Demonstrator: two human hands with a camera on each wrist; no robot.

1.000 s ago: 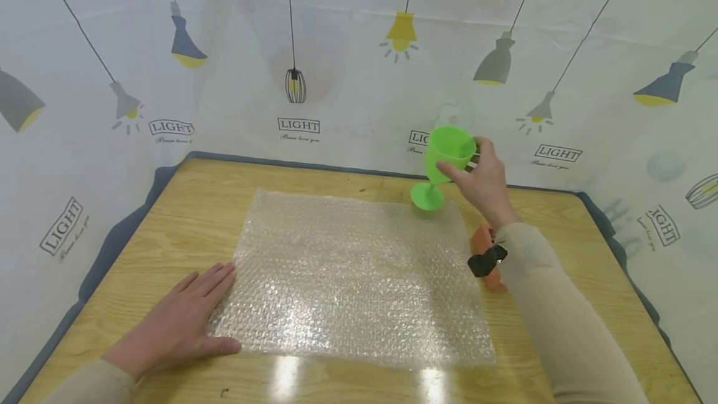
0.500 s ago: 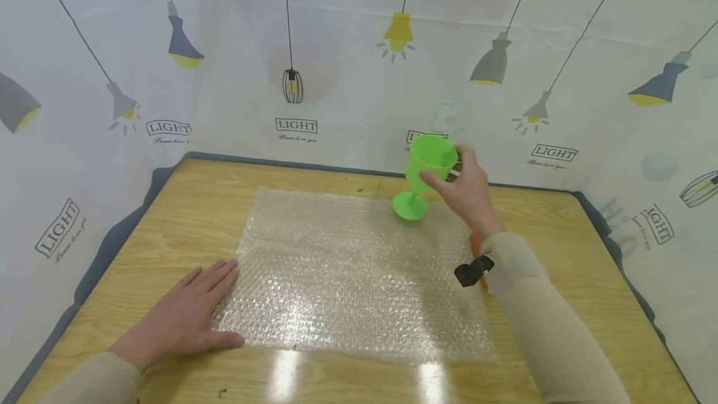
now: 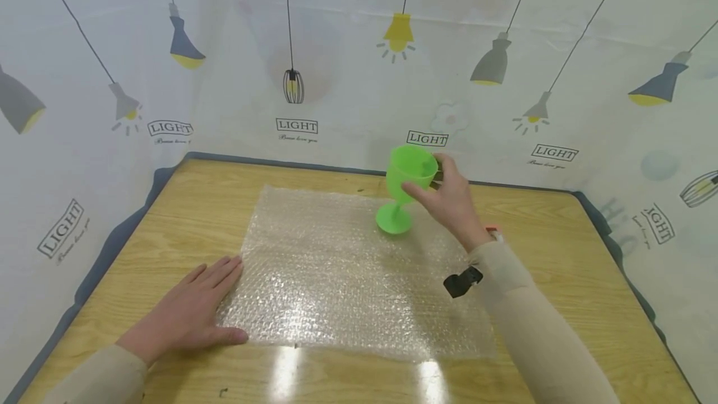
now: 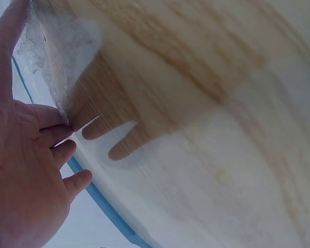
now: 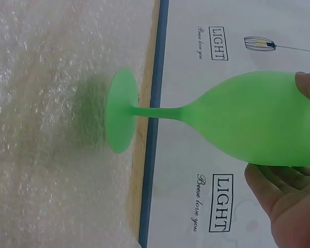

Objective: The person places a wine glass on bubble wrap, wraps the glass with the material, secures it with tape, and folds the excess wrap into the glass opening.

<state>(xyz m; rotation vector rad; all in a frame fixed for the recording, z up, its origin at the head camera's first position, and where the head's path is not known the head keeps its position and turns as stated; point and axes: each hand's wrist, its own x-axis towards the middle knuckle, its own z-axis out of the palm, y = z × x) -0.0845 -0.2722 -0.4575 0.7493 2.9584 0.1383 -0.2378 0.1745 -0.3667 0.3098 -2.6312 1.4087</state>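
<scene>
A green goblet [image 3: 405,178] is upright in my right hand [image 3: 449,201], thumb on the near side of its bowl and fingers behind. In the right wrist view, the goblet's round foot [image 5: 121,111] hangs over the bubble wrap with a green tint beneath it. The clear bubble wrap [image 3: 348,279] lies flat on the wooden table. At its left edge rests my left hand [image 3: 187,313], fingers straight, with fingertips and thumb at the sheet's border. In the left wrist view the wrap's corner [image 4: 57,57] shows beside the left hand [image 4: 31,170].
Behind my right wrist, mostly hidden by the sleeve, an orange-red object [image 3: 492,228] shows a sliver. A black camera mount [image 3: 463,282] sticks out from that wrist. The wooden table [image 3: 185,217] ends at a fabric backdrop [image 3: 348,48] printed with lamps.
My right hand has carried the goblet leftward and toward me, from the wrap's far right corner to farther over the sheet. The sleeve now covers most of the orange-red object. The left hand stays nearly still.
</scene>
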